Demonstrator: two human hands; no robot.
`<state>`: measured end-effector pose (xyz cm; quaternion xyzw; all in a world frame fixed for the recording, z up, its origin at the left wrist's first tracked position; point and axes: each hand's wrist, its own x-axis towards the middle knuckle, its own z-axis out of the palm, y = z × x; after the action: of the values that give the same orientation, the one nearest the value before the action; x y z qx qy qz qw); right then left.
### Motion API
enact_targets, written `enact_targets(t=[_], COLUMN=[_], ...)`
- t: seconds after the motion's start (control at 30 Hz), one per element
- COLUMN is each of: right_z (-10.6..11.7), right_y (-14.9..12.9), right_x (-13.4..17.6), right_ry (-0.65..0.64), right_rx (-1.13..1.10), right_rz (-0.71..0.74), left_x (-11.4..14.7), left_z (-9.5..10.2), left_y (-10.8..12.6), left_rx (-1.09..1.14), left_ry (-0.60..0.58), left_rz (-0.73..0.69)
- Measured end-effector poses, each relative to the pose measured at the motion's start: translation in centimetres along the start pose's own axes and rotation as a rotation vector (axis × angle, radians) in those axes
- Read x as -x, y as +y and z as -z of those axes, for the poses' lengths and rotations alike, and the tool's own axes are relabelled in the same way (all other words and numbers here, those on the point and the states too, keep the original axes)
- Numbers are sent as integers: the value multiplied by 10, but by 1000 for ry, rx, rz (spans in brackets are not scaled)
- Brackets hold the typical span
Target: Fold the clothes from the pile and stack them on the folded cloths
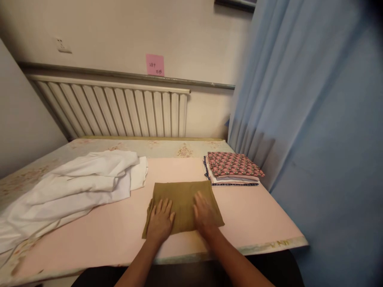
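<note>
A folded olive-brown cloth (184, 199) lies flat before me, roughly rectangular, its left edge showing layered folds. My left hand (162, 219) rests palm down on its left part, fingers stretched out. On the right part, my right hand (204, 210) also lies over the cloth with fingers extended, slightly smeared by motion. Neither hand grips anything. To the right and farther back sits a stack of folded fabric (235, 165), topped by a red patterned piece. Crumpled white cloth (86, 179) is heaped on the left.
A pink sheet (89, 235) covers most of the surface, over a floral cover (185, 150) at the back edge. Behind stands a white radiator (119, 107) against the wall. A blue curtain (299, 91) hangs along the right side. A pink note (154, 65) is stuck above the radiator.
</note>
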<state>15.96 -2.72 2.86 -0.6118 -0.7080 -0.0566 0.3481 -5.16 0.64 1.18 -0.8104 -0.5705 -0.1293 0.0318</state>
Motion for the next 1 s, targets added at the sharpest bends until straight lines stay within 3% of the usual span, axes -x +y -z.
enact_targets(t=[0.13, 0.27, 0.73, 1.0], right_z=[-24, -25, -8, -8], right_y=[-28, -23, 45, 52], right_x=[-2, 2, 9, 15], right_ry=[-209, -296, -272, -168], right_rx=[-63, -26, 218, 252], right_rz=[176, 175, 7, 3], left_x=[-1, -1, 1, 12], left_z=[1, 1, -4, -5], left_y=[0, 0, -15, -34], left_rx=[8, -7, -57, -52], left_ry=[-3, -6, -12, 0], left_rz=[-2, 4, 33, 74])
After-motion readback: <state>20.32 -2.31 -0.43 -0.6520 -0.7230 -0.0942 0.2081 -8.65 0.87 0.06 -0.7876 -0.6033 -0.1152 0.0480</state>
